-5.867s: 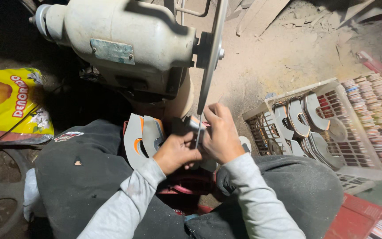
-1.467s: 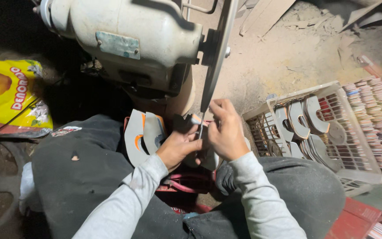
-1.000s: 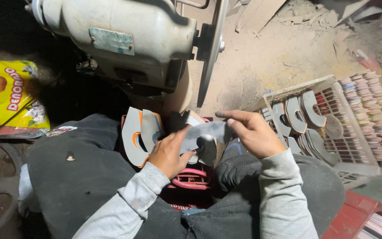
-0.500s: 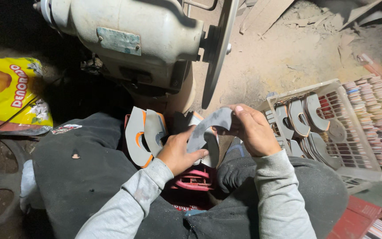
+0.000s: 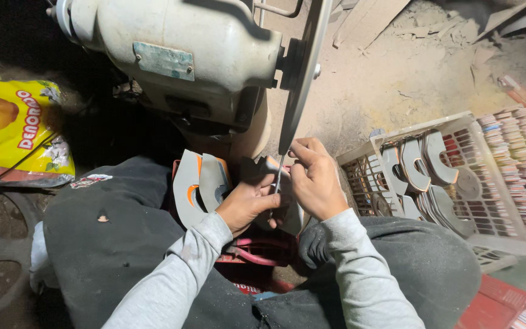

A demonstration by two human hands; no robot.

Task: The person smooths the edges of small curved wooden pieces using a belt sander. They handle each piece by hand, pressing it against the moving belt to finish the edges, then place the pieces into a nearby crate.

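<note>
- Two hands work low in the middle of the view, both in grey sleeves, above the person's dark-trousered knees.
- The left hand [image 5: 248, 201] is curled, fingers drawn together around a thin grey curved piece [image 5: 277, 183]; only the piece's edge shows, so its full shape cannot be told.
- The right hand [image 5: 316, 180] is also curled, thumb and fingertips pinched on the same piece from the other side; the two hands touch one another at the knuckles.
- The piece stands on edge between the hands, right at the lower rim of the grinding disc [image 5: 302, 73].
- Just left of the left hand, two grey horseshoe-shaped pieces with orange faces [image 5: 199, 183] stand upright in a red crate [image 5: 251, 259] between the knees.
- To the right, near the right forearm, sits one white plastic basket [image 5: 506, 234]; about five grey curved pieces [image 5: 421, 170] lean in it, packed together on edge.
- Beyond the basket's right wall lie two rows of stacked thin discs [image 5: 515, 158], too many to count.
- At the left lies one yellow snack bag [image 5: 13, 131] on the dark floor.
- Farthest off, one pale motor housing [image 5: 178, 55] carries the disc on its shaft, with dusty sandy ground behind it.
</note>
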